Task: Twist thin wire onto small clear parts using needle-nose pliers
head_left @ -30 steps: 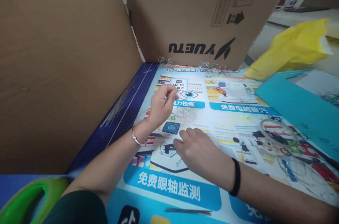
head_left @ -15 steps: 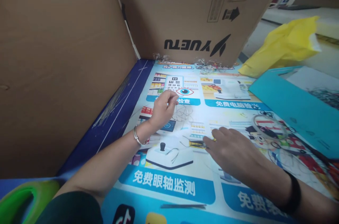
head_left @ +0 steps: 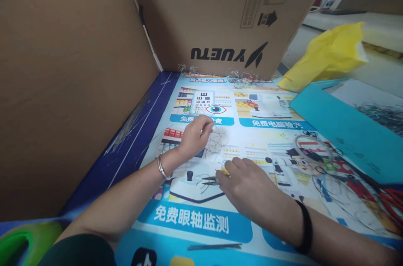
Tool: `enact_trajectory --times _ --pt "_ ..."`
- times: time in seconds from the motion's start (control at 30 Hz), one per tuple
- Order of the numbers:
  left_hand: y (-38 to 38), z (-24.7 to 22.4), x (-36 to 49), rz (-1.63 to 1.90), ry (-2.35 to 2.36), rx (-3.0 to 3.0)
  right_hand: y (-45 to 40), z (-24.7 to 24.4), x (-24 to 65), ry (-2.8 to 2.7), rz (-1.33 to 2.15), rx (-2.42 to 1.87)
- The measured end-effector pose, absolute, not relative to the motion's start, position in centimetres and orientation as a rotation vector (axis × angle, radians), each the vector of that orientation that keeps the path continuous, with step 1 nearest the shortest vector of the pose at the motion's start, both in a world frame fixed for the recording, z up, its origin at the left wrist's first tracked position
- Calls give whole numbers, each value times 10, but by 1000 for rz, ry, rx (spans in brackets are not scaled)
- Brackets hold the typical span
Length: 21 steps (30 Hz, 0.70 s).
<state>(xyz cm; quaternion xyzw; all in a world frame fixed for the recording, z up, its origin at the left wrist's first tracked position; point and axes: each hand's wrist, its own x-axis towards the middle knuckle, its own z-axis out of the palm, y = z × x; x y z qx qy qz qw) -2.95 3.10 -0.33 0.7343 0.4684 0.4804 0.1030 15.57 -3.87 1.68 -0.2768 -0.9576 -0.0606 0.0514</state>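
Observation:
My left hand (head_left: 195,136) is closed in a pinch above the printed sheet (head_left: 201,236). Whatever sits between its fingertips is too fine or hidden to make out. Just right of those fingers lies a loose tangle of thin wire (head_left: 217,142). My right hand (head_left: 247,182) grips pliers (head_left: 210,180) with yellow handles, mostly covered by the fingers. Their dark jaws point left, over or beside a short bent wire (head_left: 204,189); whether they touch it I cannot tell. Several straight thin rods (head_left: 214,247) lie nearer to me.
Cardboard walls (head_left: 220,14) stand behind and to the left. At right are a blue box (head_left: 340,127) with tangled wire, a yellow bag (head_left: 327,58), a clear ring-shaped coil (head_left: 313,148) and red-handled tools (head_left: 392,203). A green tape roll (head_left: 30,241) sits front left.
My right hand has moved left and toward me with the pliers, bringing the jaws to the short bent wire. My left hand stays pinched and has shifted slightly nearer. The view has shifted a little.

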Motion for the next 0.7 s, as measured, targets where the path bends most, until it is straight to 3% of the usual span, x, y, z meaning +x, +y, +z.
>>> enact_trajectory --times 0.7 --pt "25 -7 -22 1368 1374 2183 -32 34 225 -2908 -243 -1203"
